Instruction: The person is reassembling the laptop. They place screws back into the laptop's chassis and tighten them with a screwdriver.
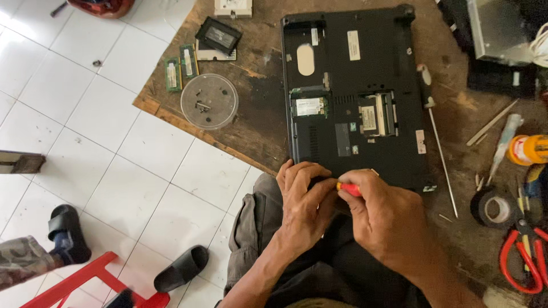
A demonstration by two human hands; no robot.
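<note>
A black laptop (348, 85) lies upside down on a worn wooden table (257, 120), with its memory and card bays uncovered. My right hand (382, 219) grips a small red-handled screwdriver (349, 189) at the laptop's near edge. My left hand (302, 199) rests beside it, fingers curled against the same edge and touching the tool's tip area. The tip itself is hidden by my fingers.
A clear round lid (209, 101) holds screws. Two green memory sticks (180, 67) and a black cover (218, 35) lie nearby. A long screwdriver (436, 131), tape roll (494, 209), red pliers (522, 256) and yellow bottle (531, 149) sit right. Another person's sandalled foot (67, 232) is at left.
</note>
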